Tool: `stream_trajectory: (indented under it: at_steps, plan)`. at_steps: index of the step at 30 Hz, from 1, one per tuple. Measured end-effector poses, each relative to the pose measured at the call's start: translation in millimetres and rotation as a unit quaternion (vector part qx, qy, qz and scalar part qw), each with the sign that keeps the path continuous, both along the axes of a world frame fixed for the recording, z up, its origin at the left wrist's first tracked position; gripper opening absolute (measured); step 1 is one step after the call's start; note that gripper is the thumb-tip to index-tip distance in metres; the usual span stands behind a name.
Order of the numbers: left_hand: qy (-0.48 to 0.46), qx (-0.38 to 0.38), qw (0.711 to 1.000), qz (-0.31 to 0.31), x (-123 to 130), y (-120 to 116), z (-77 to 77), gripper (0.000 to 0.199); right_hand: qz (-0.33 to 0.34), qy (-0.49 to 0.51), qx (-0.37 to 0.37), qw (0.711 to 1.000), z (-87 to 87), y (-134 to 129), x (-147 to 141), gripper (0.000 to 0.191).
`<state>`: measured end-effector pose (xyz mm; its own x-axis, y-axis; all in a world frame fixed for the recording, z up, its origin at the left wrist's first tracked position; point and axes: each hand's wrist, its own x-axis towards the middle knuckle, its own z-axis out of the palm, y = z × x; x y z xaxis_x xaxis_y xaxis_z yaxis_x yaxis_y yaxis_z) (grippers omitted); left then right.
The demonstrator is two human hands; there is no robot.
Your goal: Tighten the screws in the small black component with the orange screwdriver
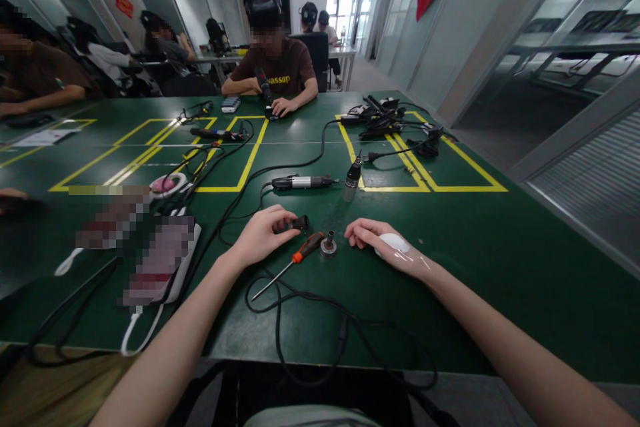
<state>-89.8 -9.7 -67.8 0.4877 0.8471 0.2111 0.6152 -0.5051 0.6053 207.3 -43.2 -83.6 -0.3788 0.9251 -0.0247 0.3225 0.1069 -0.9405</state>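
My left hand (265, 233) is closed round a short black cylindrical part (300, 222), whose round end sticks out past my fingertips. My right hand (377, 238) rests on its side with curled fingers; whether anything is inside them is hidden. A white patch (394, 243) is on the back of that hand. Between my hands, a small round metal part with an upright stem (329, 245) stands on the table. Beside it lies a screwdriver (305, 252) with a black and orange handle, its shaft pointing toward me. A dark tool head with a clear base (352, 178) stands beyond my right hand.
An electric screwdriver (300, 182) lies ahead on the green table (475, 267). A black cable (345, 327) loops near the front edge. Phones (163, 257) with white leads lie at left. Black adapters and cables (383, 117) are heaped at back right. A co-worker (273, 70) sits opposite.
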Motion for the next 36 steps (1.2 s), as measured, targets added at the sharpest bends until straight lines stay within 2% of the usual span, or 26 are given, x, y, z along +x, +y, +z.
stream_trajectory:
  at_steps: [11,17,31,36]
  plan:
    - [0.064,0.014,0.998,-0.007,-1.8,-1.1,-7.6,0.029,0.001,-0.02,0.005,1.0,1.3,-1.9,-1.6,0.048]
    - [0.051,0.041,0.998,-0.017,-1.1,-2.4,-6.8,0.034,0.0,-0.015,0.002,1.0,2.0,-2.6,-1.8,0.047]
    - [0.023,0.075,0.996,-0.043,3.8,1.0,-13.3,0.012,0.004,-0.012,0.008,1.0,0.8,-2.2,-2.2,0.046]
    - [0.032,0.091,0.994,-0.044,3.5,3.1,-17.4,0.012,0.008,0.001,0.017,1.0,-2.1,-1.2,-1.9,0.045]
